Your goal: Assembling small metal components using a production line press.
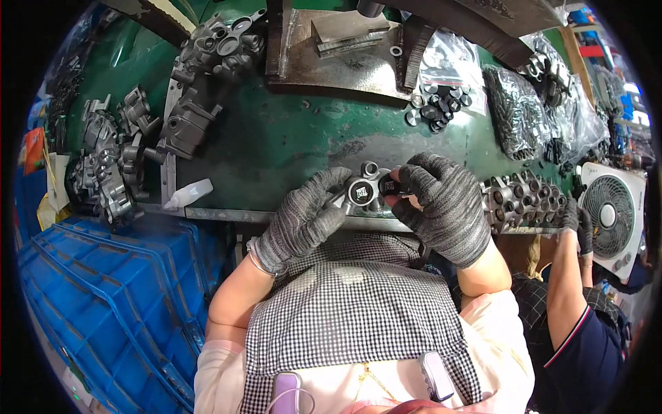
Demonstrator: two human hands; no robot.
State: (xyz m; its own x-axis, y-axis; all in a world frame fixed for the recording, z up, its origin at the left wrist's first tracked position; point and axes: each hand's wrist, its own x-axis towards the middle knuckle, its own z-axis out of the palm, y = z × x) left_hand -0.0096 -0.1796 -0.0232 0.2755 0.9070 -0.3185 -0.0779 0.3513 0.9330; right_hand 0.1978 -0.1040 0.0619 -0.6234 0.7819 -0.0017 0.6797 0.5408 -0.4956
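Both my hands wear grey knitted gloves and meet at the bench's near edge. My left hand (303, 221) is closed around the left side of a silver metal casting (370, 169). A round black cap (360, 193) with a white mark sits in the casting's left opening. My right hand (445, 210) pinches a second black cap (389, 185) at its thumb and fingertips, right beside the first. Whether that second cap touches the casting I cannot tell. Farther off, to the right of centre, lies a loose pile of similar round caps (436, 110).
Metal castings (107, 165) crowd the left, with more (520, 200) at my right. A white squeeze bottle (189, 194) lies near the edge. A steel fixture (338, 69) stands at the back. Blue crates (117, 290), a fan (608, 215) and a co-worker's arm (567, 276) flank me.
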